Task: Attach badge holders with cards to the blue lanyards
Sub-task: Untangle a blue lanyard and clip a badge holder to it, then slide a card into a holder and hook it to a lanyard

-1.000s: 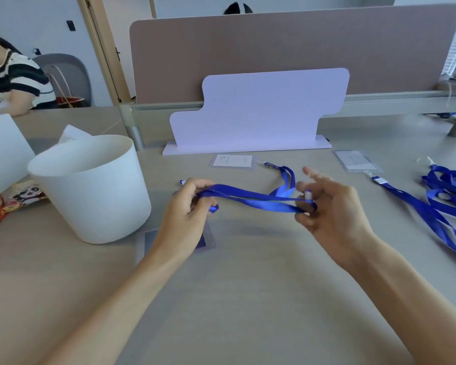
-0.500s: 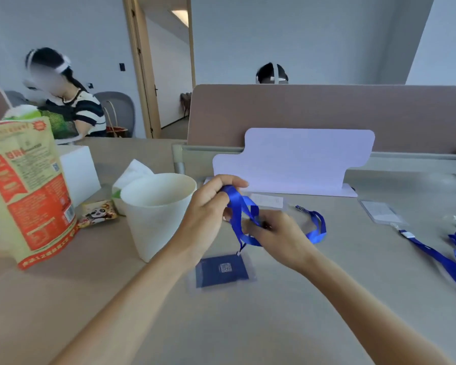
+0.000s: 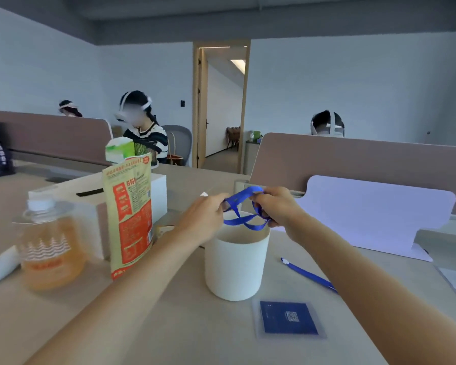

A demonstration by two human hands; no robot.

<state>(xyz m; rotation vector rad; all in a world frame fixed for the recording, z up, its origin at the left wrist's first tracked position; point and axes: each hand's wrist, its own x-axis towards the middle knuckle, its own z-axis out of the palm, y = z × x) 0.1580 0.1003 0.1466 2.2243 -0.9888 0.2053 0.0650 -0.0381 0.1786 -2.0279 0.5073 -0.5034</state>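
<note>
A blue lanyard [image 3: 244,217] is bunched into loops between both hands, held just above the open mouth of a white bucket [image 3: 236,264]. My left hand [image 3: 203,219] pinches its left end. My right hand [image 3: 277,206] grips the loops on the right. On the table in front of the bucket lies a clear badge holder with a dark blue card [image 3: 288,317], apart from both hands. Another blue lanyard [image 3: 307,273] runs across the table under my right forearm.
To the left stand a red-and-cream snack bag [image 3: 129,217], an orange drink bottle [image 3: 49,246] and a white box [image 3: 90,196]. A white shaped board [image 3: 374,212] leans against the desk divider [image 3: 353,159] at right. Other people sit at desks behind.
The view has swung up and left. Both hands have carried the gathered lanyard from above the badge holder to over the bucket.
</note>
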